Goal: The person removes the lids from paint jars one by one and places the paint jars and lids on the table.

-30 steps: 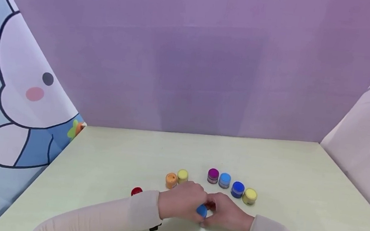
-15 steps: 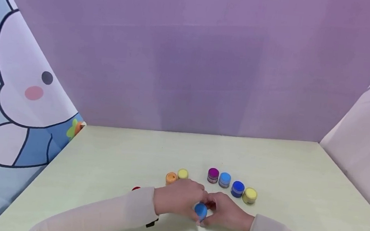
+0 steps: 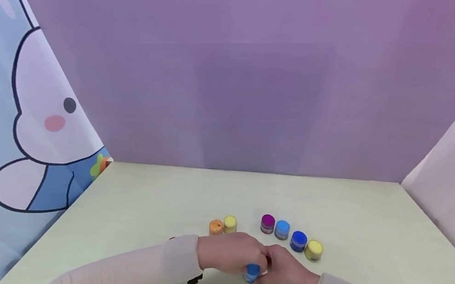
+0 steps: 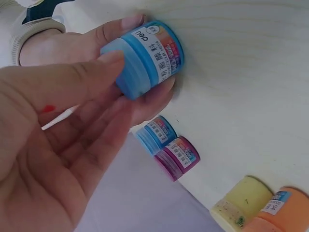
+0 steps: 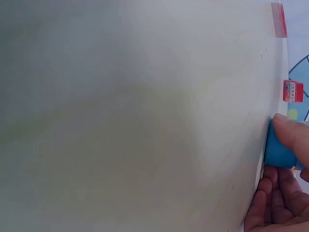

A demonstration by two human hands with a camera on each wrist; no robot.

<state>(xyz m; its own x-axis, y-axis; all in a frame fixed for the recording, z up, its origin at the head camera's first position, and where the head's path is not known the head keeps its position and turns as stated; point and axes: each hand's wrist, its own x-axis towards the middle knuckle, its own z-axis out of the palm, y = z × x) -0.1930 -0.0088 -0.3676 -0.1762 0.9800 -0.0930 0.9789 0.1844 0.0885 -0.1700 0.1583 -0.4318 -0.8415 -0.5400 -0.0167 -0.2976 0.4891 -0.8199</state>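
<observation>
A light blue paint jar [image 3: 252, 275] with a printed label is held low over the table between both hands. My left hand [image 3: 234, 252] reaches over it from the left and grips the lid, the thumb [image 4: 104, 65] lying along its side in the left wrist view. From the right, my right hand [image 3: 290, 274] holds the body of the jar between thumb and fingers. The left hand hides part of the lid in the head view. In the right wrist view the blue jar [image 5: 280, 151] shows at the right edge, under the right thumb.
Beyond the hands stand an orange jar [image 3: 216, 227] and a yellow jar [image 3: 230, 224]. Right of them is a row of purple [image 3: 267, 223], light blue [image 3: 282, 229], dark blue [image 3: 298, 241] and yellow [image 3: 314, 250] jars. A red jar [image 5: 293, 91] shows in the right wrist view.
The left hand drew back a little, baring the blue lid, then closed over it again with the wrist turned. The right hand keeps its hold. The head view has shifted slightly.
</observation>
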